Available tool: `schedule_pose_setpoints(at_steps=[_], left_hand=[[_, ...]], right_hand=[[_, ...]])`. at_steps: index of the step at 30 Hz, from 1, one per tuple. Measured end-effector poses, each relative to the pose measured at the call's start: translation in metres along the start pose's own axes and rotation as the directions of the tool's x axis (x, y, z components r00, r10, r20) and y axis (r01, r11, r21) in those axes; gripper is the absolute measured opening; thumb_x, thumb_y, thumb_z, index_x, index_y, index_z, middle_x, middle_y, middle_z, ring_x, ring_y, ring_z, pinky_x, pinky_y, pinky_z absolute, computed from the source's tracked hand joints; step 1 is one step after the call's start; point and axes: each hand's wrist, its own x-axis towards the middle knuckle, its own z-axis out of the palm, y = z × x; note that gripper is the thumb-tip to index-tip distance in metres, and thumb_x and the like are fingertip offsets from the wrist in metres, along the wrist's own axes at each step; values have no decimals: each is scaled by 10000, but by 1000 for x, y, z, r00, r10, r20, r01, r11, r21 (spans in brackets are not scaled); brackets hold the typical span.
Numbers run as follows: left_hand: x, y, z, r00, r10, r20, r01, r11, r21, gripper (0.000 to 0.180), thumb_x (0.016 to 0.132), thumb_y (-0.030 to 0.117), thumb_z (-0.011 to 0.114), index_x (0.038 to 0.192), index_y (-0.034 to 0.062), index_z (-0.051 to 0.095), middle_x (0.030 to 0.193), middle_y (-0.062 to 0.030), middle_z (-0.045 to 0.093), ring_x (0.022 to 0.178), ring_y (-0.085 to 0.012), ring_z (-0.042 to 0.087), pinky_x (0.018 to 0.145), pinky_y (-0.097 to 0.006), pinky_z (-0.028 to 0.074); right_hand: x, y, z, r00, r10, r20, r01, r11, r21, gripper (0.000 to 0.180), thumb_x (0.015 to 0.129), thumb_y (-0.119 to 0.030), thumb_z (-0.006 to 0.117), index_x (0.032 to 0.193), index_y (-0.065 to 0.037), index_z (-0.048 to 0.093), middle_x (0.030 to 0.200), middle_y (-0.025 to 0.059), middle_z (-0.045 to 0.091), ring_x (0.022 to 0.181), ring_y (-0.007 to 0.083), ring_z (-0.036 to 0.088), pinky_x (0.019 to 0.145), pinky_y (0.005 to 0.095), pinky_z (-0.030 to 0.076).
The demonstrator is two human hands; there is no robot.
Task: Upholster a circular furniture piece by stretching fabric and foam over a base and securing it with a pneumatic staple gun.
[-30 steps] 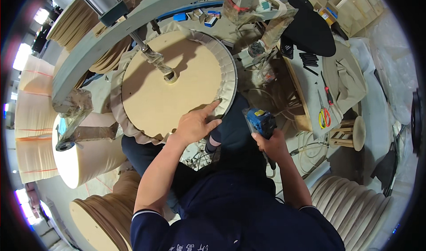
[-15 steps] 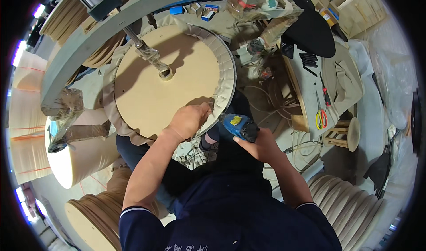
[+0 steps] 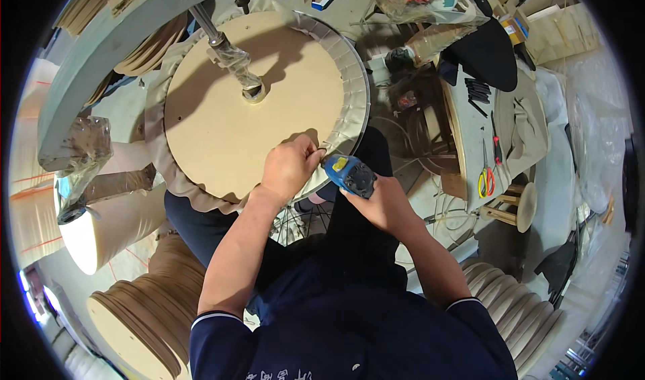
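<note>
A round wooden board [image 3: 222,145] sits in front of me, pressed under a rod wrapped in clear plastic [image 3: 238,68]. Beige fabric [image 3: 346,78] is folded in pleats over its right rim, while on the left the cloth hangs loose and wavy. My left hand [image 3: 285,168] is closed at the near right edge, thumb and fingers pinching the fabric there. In my right hand [image 3: 383,205] is a blue staple gun [image 3: 349,173] with a yellow patch; its nose is beside my left fingertips at the rim. Whether the nose touches the cloth is hidden.
A curved grey machine arm [image 3: 87,64] arches over the left. On the right, a side table [image 3: 474,138] carries scissors [image 3: 486,178], a red-handled screwdriver [image 3: 496,145] and black strips. Stacked covered discs [image 3: 510,306] stand lower right, stacked boards [image 3: 141,306] lower left.
The staple gun has moved left and up, closer to my left fingers at the rim. My left hand still pinches the fabric. The whole view has shifted slightly.
</note>
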Motion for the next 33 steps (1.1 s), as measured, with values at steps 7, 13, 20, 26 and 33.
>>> schedule_pose_setpoints(at_steps=[7,13,20,26,33], left_hand=[[8,2,8,996,-90,6,90,996,-9,243,954,298,668,973,57,646,844,-177,706,806,-387,681,734,-477,531],[-28,32,-25,961,19,277,-49,993,103,562,973,313,627,1486,137,482,999,-98,732,944,-331,691,820,-449,534],[-25,-10,-18,939,291,185,-314,943,107,162,951,189,627,1073,90,665,862,-136,699,841,-364,670,746,-455,535],[-22,-9,-13,985,171,28,-172,985,6,152,944,197,700,916,52,663,768,-144,670,704,-335,648,662,-423,518],[-16,-9,-4,998,32,-49,-35,998,-60,187,929,209,718,879,43,649,695,-140,658,611,-309,635,606,-407,508]], right_hand=[[1,-11,-3,993,86,-85,-86,996,2,351,886,-300,747,1051,5,695,876,233,715,894,425,687,743,416,553],[-24,25,-15,991,98,-92,-60,936,346,342,892,-305,783,914,30,716,718,45,709,631,114,642,604,291,506],[-34,18,-10,998,-38,-44,38,999,6,341,878,-267,783,1113,-28,714,892,178,750,876,364,727,721,383,556],[-25,7,-3,999,-32,38,32,999,-4,365,871,-248,780,1147,-25,699,936,186,748,919,380,713,752,399,561],[-6,1,8,999,-48,2,48,998,-39,325,881,-257,748,1084,-10,687,898,214,725,902,417,688,747,431,554]])
